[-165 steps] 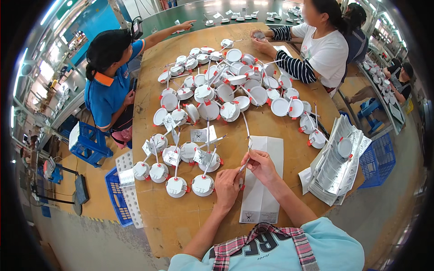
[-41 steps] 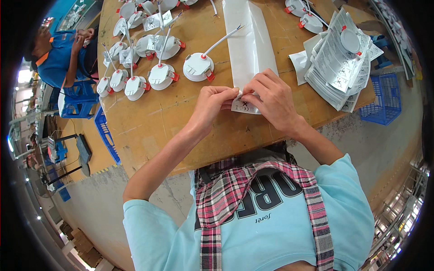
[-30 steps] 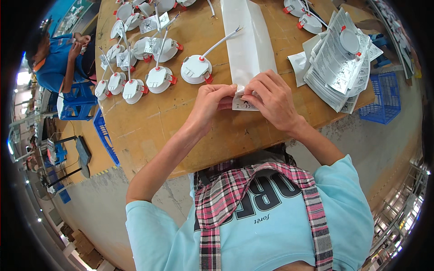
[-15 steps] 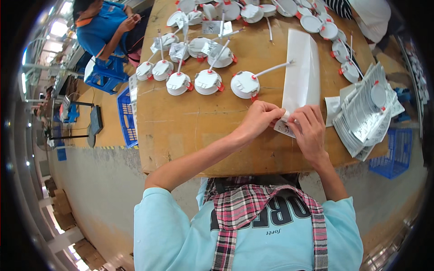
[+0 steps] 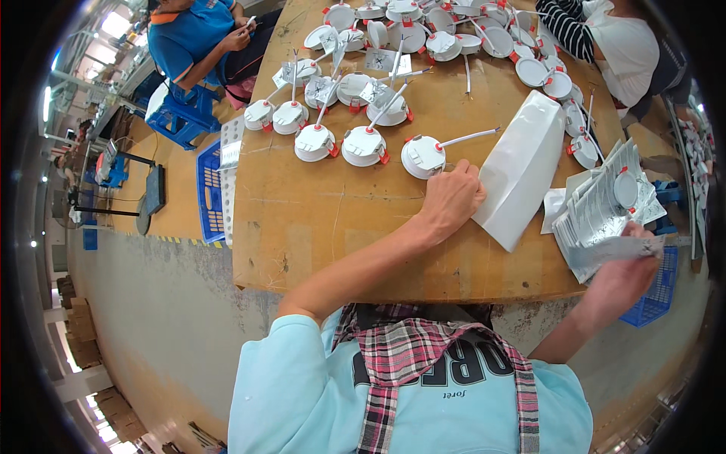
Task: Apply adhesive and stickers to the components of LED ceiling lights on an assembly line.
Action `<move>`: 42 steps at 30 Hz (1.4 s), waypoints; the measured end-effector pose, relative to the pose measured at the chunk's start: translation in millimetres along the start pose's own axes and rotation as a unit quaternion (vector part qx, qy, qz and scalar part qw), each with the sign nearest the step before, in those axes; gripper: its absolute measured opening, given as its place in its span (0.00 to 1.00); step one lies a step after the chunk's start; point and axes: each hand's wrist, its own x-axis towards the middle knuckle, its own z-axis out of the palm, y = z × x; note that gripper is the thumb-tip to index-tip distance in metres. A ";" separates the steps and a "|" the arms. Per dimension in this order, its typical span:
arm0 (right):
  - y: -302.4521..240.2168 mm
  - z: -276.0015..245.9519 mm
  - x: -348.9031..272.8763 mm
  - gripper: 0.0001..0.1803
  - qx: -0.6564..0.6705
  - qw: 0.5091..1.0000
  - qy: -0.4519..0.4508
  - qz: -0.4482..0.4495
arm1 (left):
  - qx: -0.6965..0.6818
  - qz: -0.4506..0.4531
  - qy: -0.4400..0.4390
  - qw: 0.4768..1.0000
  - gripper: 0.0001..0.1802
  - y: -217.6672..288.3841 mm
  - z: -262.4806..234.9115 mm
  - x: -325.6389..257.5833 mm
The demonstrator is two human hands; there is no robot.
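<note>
- Half a second earlier both hands met at the near end of the long white paper bag [image 5: 522,170]; now they are parted, and the right hand [image 5: 626,272] has swung out past the table's right edge.
- Left hand [image 5: 451,198]: loosely curled, knuckles up, fingertips pressing the bag's left edge down on the table; it pins rather than grips, and nothing shows inside it.
- Right hand: closed on the near edge of a silvery foil pouch [image 5: 611,250], the lowest of a fanned stack of foil pouches [image 5: 605,208] at the table's right rim (whether it pinches one pouch or several cannot be told).
- White paper bag: flat, matte, crisply creased, lying diagonally between the nearest downlight and the pouch stack. Judged from the parted hands, work at its end has paused and a pouch is being fetched.
- Nearest round downlight [image 5: 423,155]: white, smooth, disc-shaped, with red spring clips and a thin white lead running toward the bag; it touches neither hand.
- Wooden table [image 5: 318,227]: round, tan, scuffed plywood, crowded farther back with many more such fittings.
- Pouch stack: crinkled and reflective, one white disc showing through the top pouch.
- Two other people sit at the table's far side, and a blue plastic crate [image 5: 208,189] stands by its left edge.
</note>
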 end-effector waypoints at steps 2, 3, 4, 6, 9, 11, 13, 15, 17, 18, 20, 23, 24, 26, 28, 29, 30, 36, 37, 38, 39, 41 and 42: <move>-3.5 -3.1 7.4 0.16 -0.024 0.999 0.022 -0.036 | 0.006 0.007 -0.032 0.999 0.14 7.1 -3.7 -1.5; -2.5 -4.5 8.0 0.16 -0.068 0.996 -0.033 -0.052 | 0.013 0.012 -0.066 0.998 0.15 11.8 -5.6 -3.0; 6.0 -1.2 4.2 0.16 -0.100 0.989 -0.095 -0.056 | 0.023 0.000 -0.062 0.998 0.15 10.4 -19.6 -11.5; 7.7 2.5 1.6 0.13 -0.256 0.961 -0.093 -0.045 | 0.013 0.002 -0.089 0.996 0.16 17.8 -47.4 -14.9; 17.3 8.0 -3.7 0.07 -0.033 0.974 -0.217 0.051 | -0.014 0.087 0.081 0.993 0.18 -2.2 -69.5 -17.2; 23.1 12.0 -9.9 0.05 -0.022 0.973 -0.216 0.084 | -0.027 0.084 0.108 0.990 0.16 -21.5 -81.2 -14.5; 24.4 22.7 -14.7 0.02 -0.006 0.969 -0.215 0.119 | -0.064 0.078 0.144 0.984 0.14 -42.4 -99.2 -0.6; 31.0 30.6 -18.6 0.02 -0.003 0.960 -0.243 0.139 | -0.029 0.070 0.170 0.982 0.15 -76.7 -131.5 20.9; 32.9 41.0 -22.9 0.03 -0.001 0.944 -0.281 0.172 | 0.071 0.098 0.177 0.977 0.18 -114.4 -174.2 55.5; 33.6 47.2 -26.8 0.03 0.003 0.944 -0.282 0.172 | 0.116 0.123 0.168 0.971 0.20 -132.8 -195.5 73.7; 36.8 59.6 -32.4 0.04 0.011 0.928 -0.314 0.202 | 0.171 0.145 0.079 0.971 0.23 -169.0 -220.7 114.5; 43.4 70.2 -40.0 0.05 0.009 0.912 -0.332 0.240 | 0.222 0.220 -0.019 0.950 0.26 -183.8 -232.8 156.6; 47.3 72.9 -43.2 0.06 0.013 0.900 -0.349 0.261 | 0.225 0.220 -0.091 0.945 0.27 -186.5 -233.7 164.4; 51.0 79.5 -46.0 0.06 0.011 0.897 -0.353 0.266 | 0.230 0.185 -0.155 0.943 0.27 -184.2 -232.3 182.7; 53.9 85.6 -47.3 0.07 0.021 0.887 -0.366 0.282 | 0.310 0.207 -0.212 0.903 0.25 -189.4 -230.2 196.2; 55.5 88.0 -47.4 0.07 0.020 0.887 -0.366 0.281 | 0.307 0.191 -0.224 0.905 0.19 -192.8 -228.5 199.4; 57.4 90.1 -47.6 0.07 0.021 0.887 -0.365 0.283 | 0.306 0.191 -0.224 0.905 0.19 -197.0 -229.0 202.4; 66.2 99.1 -46.1 0.07 0.009 0.891 -0.350 0.290 | 0.253 0.188 -0.279 0.907 0.09 -202.6 -242.7 213.7; 66.6 100.7 -46.5 0.07 0.005 0.891 -0.349 0.292 | 0.250 0.202 -0.282 0.904 0.09 -204.7 -247.1 215.2; 66.6 101.9 -47.3 0.07 0.005 0.890 -0.349 0.294 | 0.247 0.216 -0.286 0.901 0.09 -206.2 -249.6 215.8; 66.3 102.8 -48.2 0.07 0.001 0.889 -0.349 0.295 | 0.225 0.202 -0.292 0.907 0.08 -207.1 -249.1 215.3; 68.1 104.8 -49.6 0.06 -0.001 0.888 -0.351 0.296 | 0.211 0.199 -0.285 0.914 0.08 -210.9 -246.2 212.4; 68.9 105.1 -50.7 0.06 -0.005 0.888 -0.350 0.297 | 0.195 0.197 -0.278 0.920 0.07 -212.2 -244.5 211.1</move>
